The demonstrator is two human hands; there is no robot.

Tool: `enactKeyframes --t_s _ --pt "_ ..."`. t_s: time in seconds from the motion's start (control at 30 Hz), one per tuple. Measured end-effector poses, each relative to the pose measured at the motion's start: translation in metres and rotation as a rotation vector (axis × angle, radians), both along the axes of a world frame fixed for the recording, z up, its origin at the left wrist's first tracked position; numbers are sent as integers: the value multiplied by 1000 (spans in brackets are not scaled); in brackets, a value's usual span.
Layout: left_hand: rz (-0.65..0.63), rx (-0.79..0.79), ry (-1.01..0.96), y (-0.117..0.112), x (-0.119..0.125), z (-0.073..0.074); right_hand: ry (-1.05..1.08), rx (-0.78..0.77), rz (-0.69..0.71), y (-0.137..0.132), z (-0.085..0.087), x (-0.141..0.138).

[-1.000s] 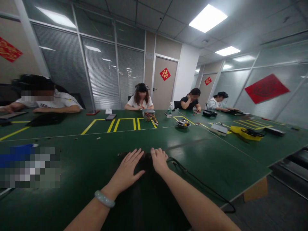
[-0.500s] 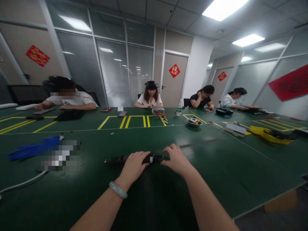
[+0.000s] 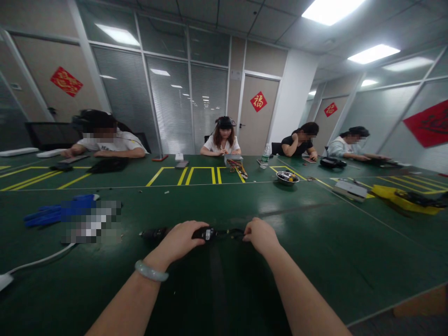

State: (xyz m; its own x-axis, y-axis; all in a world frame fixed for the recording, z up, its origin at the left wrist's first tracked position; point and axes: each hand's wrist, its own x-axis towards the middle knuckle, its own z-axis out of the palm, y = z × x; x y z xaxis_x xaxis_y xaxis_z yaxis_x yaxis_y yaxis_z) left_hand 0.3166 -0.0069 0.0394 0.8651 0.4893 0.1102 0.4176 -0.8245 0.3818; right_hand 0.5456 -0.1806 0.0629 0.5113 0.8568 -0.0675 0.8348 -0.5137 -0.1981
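A black electric screwdriver (image 3: 204, 233) lies lengthwise on the green table, its bit end pointing left. My left hand (image 3: 180, 240), wearing a pale bangle at the wrist, is closed over the middle of its body. Out of the right end comes a thin dark cord (image 3: 229, 232). Its far part is pinched in the fingers of my right hand (image 3: 261, 235). The fingertips partly hide what they grip there.
Blue gloves (image 3: 61, 210) and a blurred object with a white cable (image 3: 42, 259) lie at left. Beyond are a metal bowl (image 3: 287, 178), a water bottle (image 3: 265, 156), a grey box with wires (image 3: 234, 161) and a yellow tray (image 3: 402, 198). Several people sit across the table.
My left hand has shifted left along with the screwdriver. My right hand has closed further on the cord, and more cord shows between the hands.
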Motion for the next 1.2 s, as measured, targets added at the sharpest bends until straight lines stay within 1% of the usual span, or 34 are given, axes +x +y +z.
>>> enactKeyframes --t_s 0.1,0.17,0.23,0.3,0.33,0.43,0.47,0.5,0.57,0.63,0.7,0.8,0.9,1.0,1.1,1.2 --pt "15 -28 21 6 -14 6 149 156 91 9 -13 -7" --pt "20 -6 7 2 -18 8 243 219 143 13 -21 -14" --pt "19 33 -28 -6 -17 10 284 256 168 16 -26 -21" --pt "1 62 -61 -17 -10 11 284 326 157 16 -26 -26" --pt "4 71 -69 -22 -6 11 267 396 135 16 -25 -28" --pt "-5 117 -92 -31 7 10 167 686 76 15 -21 -36" --pt "-4 134 -98 -32 10 8 140 757 82 15 -21 -39" --pt "-3 150 -104 -33 13 7 127 791 106 16 -22 -41" --pt "-2 174 -118 -31 16 4 130 761 174 20 -25 -46" --pt "-11 187 -133 -29 17 2 136 676 217 24 -30 -48" --pt "-19 195 -151 -28 16 1 126 601 226 28 -34 -47" --pt "-19 213 -162 -29 16 2 95 533 235 31 -38 -44" --pt "-21 228 -154 -33 17 4 54 491 248 28 -37 -43" --pt "-40 223 -135 -39 18 5 25 460 219 21 -32 -42" --pt "-53 194 -116 -44 20 5 19 424 199 16 -27 -43" --pt "-67 148 -103 -43 22 5 11 388 224 16 -28 -46"
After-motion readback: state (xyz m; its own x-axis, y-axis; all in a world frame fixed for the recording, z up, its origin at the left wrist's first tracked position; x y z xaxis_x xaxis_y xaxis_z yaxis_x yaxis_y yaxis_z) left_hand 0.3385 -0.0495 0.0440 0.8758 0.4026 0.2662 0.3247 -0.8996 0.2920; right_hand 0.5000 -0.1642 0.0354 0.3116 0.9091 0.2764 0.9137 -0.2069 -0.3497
